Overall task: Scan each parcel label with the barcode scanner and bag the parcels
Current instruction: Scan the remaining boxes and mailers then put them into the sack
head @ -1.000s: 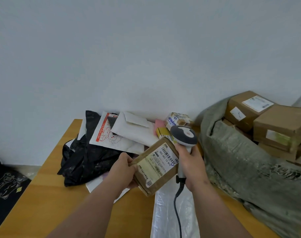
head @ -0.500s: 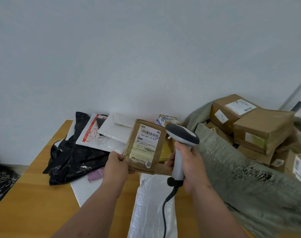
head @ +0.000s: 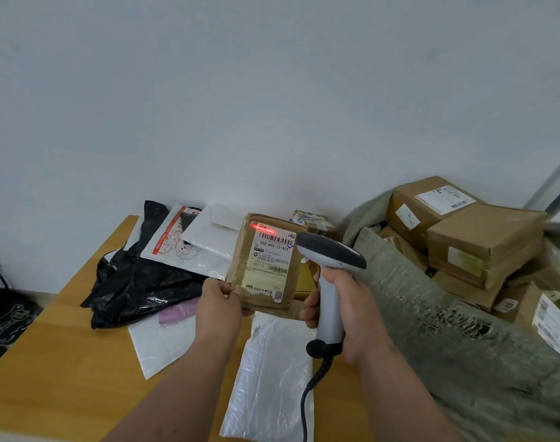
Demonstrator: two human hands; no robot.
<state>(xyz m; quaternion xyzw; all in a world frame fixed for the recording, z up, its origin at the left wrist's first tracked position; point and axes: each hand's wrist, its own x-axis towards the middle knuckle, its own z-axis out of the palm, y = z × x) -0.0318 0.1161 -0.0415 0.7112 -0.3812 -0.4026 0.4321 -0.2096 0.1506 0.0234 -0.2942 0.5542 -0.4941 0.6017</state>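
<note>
Brown parcel (head: pixel 265 266) upright — scanner (head: pixel 331 275) beside

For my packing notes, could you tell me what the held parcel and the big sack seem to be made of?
Held parcel: apparently brown cardboard or kraft paper under glossy clear tape, judging by the shine and wrinkles. Big sack: looks like woven plastic, grey-green, matte, with a fine weave texture.

A light wooden worktop (head: pixel 64 371) with an orange-yellow top stands pushed against a plain pale grey-white wall (head: pixel 240 90), which fills the far upper part of the scene. On the floor at the near left, below the worktop's left edge, lies a black mat printed with a white cartoon outline (head: pixel 7 320). At the far right edge, a grey-white upright frame strip (head: pixel 556 186) slants up beside the wall; what it belongs to cannot be told.
</note>
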